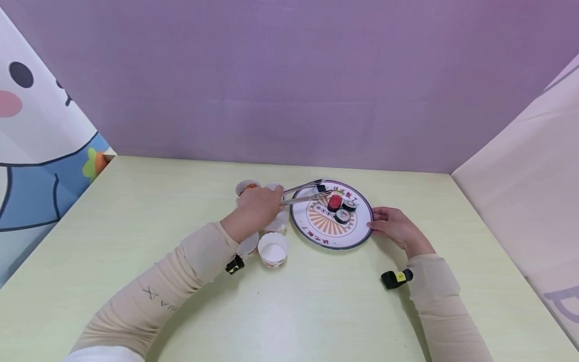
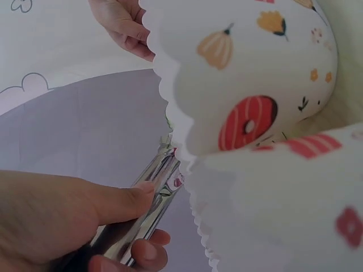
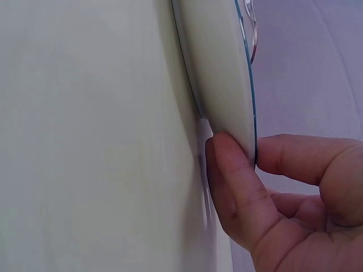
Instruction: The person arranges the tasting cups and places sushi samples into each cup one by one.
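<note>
Silver tongs extend from left hand over plate pinched by right hand.

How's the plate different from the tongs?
The plate is round, while the tongs are long and thin. The plate is white with colourful patterns; the tongs are shiny silver. The right hand pinches the plate; the left hand grips the tongs. Both are being held.

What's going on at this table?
A person's left hand grips metal tongs, with the tips over a round plate. The right hand pinches the plate's rim. Sushi pieces are on the plate, and patterned cups stand to its left on the table.
</note>
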A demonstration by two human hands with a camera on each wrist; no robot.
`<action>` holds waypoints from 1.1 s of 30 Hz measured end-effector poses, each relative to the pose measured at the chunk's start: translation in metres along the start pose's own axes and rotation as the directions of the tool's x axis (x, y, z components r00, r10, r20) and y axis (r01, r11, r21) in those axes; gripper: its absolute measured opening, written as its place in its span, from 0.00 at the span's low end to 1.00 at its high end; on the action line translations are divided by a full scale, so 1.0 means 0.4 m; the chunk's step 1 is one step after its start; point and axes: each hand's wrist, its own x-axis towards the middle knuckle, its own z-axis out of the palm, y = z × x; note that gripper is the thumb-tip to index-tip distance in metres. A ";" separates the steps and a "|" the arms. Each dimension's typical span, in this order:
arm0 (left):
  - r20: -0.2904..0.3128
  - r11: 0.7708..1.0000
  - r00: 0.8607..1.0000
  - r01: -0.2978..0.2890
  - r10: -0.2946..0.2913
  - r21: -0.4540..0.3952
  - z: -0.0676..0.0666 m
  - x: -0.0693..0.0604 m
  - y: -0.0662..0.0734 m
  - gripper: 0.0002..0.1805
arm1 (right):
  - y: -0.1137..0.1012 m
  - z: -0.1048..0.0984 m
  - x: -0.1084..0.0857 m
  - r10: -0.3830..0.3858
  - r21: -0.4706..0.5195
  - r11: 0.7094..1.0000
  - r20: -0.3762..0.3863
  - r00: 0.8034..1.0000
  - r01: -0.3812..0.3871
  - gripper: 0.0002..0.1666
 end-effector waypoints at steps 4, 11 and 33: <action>-0.004 1.000 1.000 -0.007 0.008 0.009 0.003 0.001 -0.001 0.23 | 0.004 -0.001 0.004 -0.001 0.010 1.000 0.004 1.000 0.001 0.35; -0.014 1.000 1.000 -0.016 0.016 0.021 0.000 0.001 0.001 0.23 | 0.001 -0.003 0.003 0.002 -0.009 1.000 0.005 1.000 -0.002 0.34; -0.062 0.997 0.997 -0.045 0.049 0.061 -0.025 -0.027 -0.018 0.21 | 0.003 -0.005 0.003 0.003 0.009 1.000 0.010 1.000 -0.003 0.35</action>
